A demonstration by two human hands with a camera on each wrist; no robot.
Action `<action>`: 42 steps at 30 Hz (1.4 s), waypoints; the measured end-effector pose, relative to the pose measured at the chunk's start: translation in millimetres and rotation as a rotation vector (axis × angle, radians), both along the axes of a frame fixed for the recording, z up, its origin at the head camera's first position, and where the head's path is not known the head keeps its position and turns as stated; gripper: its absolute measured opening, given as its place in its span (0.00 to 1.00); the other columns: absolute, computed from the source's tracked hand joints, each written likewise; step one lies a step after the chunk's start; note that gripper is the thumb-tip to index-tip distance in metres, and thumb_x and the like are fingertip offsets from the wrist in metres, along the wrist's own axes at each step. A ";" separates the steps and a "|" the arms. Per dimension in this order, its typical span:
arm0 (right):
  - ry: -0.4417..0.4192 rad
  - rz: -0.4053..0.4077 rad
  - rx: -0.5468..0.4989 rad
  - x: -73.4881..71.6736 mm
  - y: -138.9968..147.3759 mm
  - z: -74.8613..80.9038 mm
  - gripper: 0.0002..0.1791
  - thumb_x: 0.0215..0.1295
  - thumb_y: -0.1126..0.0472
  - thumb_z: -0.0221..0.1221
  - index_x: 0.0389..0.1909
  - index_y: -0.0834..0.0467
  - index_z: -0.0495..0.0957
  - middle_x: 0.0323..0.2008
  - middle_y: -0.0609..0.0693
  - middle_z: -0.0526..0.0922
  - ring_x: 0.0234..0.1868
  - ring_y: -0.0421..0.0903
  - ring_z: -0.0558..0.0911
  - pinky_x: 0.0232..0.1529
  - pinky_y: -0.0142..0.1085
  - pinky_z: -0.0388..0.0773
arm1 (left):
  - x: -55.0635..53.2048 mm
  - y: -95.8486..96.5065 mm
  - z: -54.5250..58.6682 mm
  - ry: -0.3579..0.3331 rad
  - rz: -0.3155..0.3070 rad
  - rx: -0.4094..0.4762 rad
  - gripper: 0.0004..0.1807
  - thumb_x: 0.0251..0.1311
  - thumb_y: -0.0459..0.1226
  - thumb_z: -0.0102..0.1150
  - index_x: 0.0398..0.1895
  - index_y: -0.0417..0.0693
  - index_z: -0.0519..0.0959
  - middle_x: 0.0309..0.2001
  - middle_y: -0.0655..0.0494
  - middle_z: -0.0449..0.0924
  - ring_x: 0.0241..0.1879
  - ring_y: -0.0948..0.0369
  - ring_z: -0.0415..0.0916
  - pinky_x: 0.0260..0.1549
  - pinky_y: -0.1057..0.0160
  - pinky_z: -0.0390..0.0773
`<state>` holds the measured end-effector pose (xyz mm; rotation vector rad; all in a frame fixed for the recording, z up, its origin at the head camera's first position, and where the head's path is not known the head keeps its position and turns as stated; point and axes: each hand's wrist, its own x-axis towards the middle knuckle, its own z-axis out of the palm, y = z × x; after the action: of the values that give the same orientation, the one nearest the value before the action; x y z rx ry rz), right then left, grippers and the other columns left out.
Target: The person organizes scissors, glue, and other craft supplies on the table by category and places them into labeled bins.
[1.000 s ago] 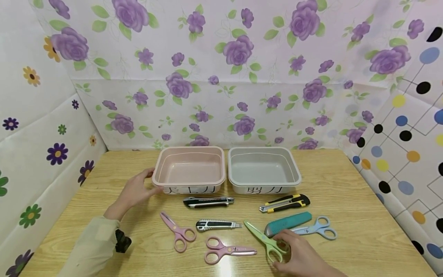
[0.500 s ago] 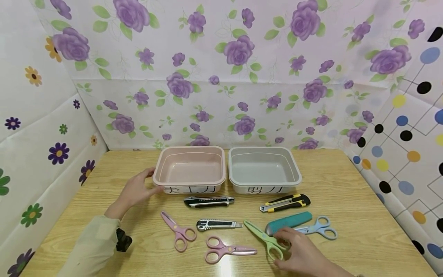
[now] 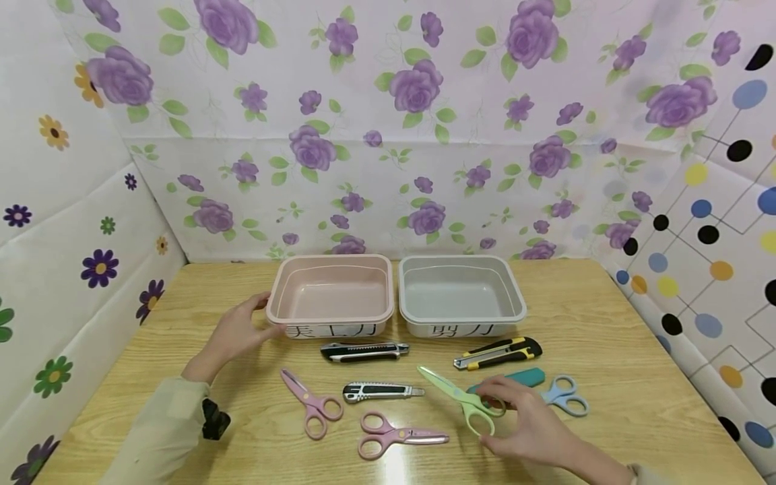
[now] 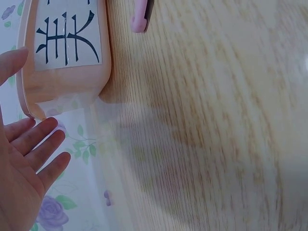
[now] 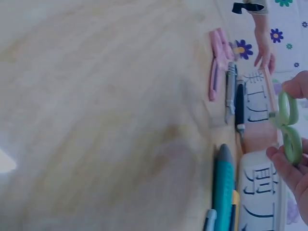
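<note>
My right hand [image 3: 530, 421] pinches the handle loops of light green scissors [image 3: 456, 391]. They are raised off the table with the blades pointing to the far left; the right wrist view shows thumb and fingers on the two loops [image 5: 290, 147]. My left hand [image 3: 238, 331] is at the left front corner of the pink bin [image 3: 330, 320], thumb near its front label, fingers extended along its side [image 4: 41, 144]. Partly behind the right hand lie a teal tool with a grey tip [image 5: 223, 185] and blue scissors [image 3: 568, 396].
A grey bin [image 3: 463, 319] stands right of the pink one. Before them lie a black-and-silver cutter [image 3: 365, 352], a smaller silver-and-black cutter [image 3: 382, 392], a yellow-and-black cutter [image 3: 500, 353], and two pink scissors [image 3: 313, 405] [image 3: 400, 436]. Patterned cloth walls border the table.
My right hand has lifted the green scissors off the table, up and slightly left, and now covers part of the teal tool and blue scissors. My left hand stays at the pink bin.
</note>
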<state>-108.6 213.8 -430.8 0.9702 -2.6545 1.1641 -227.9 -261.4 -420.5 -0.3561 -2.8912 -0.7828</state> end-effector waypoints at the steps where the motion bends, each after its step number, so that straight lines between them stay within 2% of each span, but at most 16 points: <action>1: 0.028 0.004 -0.002 -1.3 -0.1 2.3 0.29 0.39 0.61 0.72 0.47 0.53 0.76 0.45 0.44 0.75 0.37 0.37 0.75 0.34 0.32 0.78 | 0.0 -0.3 0.1 0.000 -0.001 0.001 0.45 0.50 0.54 0.61 0.63 0.32 0.60 0.53 0.35 0.71 0.53 0.40 0.68 0.48 0.40 0.67; 6: 0.154 0.017 0.003 -8.7 -0.6 13.2 0.32 0.36 0.60 0.73 0.49 0.53 0.75 0.47 0.45 0.75 0.41 0.38 0.77 0.38 0.34 0.77 | -1.4 -0.6 0.0 0.007 -0.008 0.002 0.45 0.50 0.54 0.61 0.63 0.33 0.60 0.53 0.36 0.72 0.53 0.40 0.68 0.48 0.40 0.67; 16: 0.207 0.105 -0.025 -32.8 -6.0 38.2 0.31 0.39 0.58 0.71 0.50 0.56 0.75 0.46 0.50 0.76 0.39 0.41 0.77 0.36 0.34 0.76 | -2.4 -1.8 -2.3 0.012 -0.010 0.006 0.45 0.50 0.55 0.62 0.63 0.34 0.61 0.52 0.37 0.72 0.52 0.41 0.68 0.48 0.40 0.67; 23: 0.214 0.145 -0.015 -46.7 -11.3 48.8 0.30 0.41 0.62 0.70 0.51 0.57 0.74 0.47 0.49 0.75 0.40 0.43 0.77 0.35 0.36 0.77 | -2.5 -0.5 -2.2 0.025 -0.015 0.007 0.44 0.49 0.53 0.62 0.62 0.33 0.61 0.52 0.37 0.72 0.52 0.41 0.69 0.48 0.40 0.67; 28: 0.228 0.152 -0.003 -55.9 -17.9 52.2 0.31 0.40 0.62 0.69 0.51 0.57 0.74 0.47 0.48 0.75 0.41 0.40 0.76 0.37 0.37 0.76 | -1.8 -0.2 0.4 0.017 -0.011 0.004 0.44 0.50 0.54 0.62 0.62 0.32 0.61 0.52 0.36 0.72 0.52 0.40 0.68 0.48 0.40 0.67; 34: 0.218 0.173 -0.004 -66.8 -26.8 53.4 0.31 0.41 0.59 0.70 0.51 0.58 0.75 0.47 0.47 0.75 0.39 0.38 0.75 0.34 0.32 0.76 | -3.4 -1.4 0.8 0.009 -0.003 0.003 0.44 0.49 0.55 0.62 0.62 0.34 0.62 0.52 0.37 0.72 0.53 0.40 0.68 0.48 0.40 0.67; 37: 0.215 0.173 0.001 -71.8 -31.1 54.3 0.29 0.42 0.58 0.69 0.50 0.56 0.75 0.47 0.47 0.75 0.36 0.38 0.75 0.29 0.29 0.74 | -3.5 -1.4 0.2 0.011 -0.003 0.001 0.44 0.49 0.55 0.62 0.62 0.34 0.62 0.51 0.37 0.73 0.52 0.40 0.68 0.48 0.40 0.67; 42: 0.223 0.194 0.004 -80.6 -37.5 55.9 0.27 0.44 0.58 0.68 0.49 0.59 0.75 0.45 0.48 0.75 0.34 0.38 0.74 0.30 0.30 0.74 | -2.3 -0.6 -1.3 0.018 -0.004 0.001 0.44 0.49 0.54 0.62 0.61 0.33 0.62 0.51 0.36 0.73 0.52 0.40 0.69 0.48 0.40 0.67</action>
<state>-189.2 176.3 -374.9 1.2995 -2.4332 1.0149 -230.2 -262.0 -421.8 -0.3675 -2.8739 -0.7771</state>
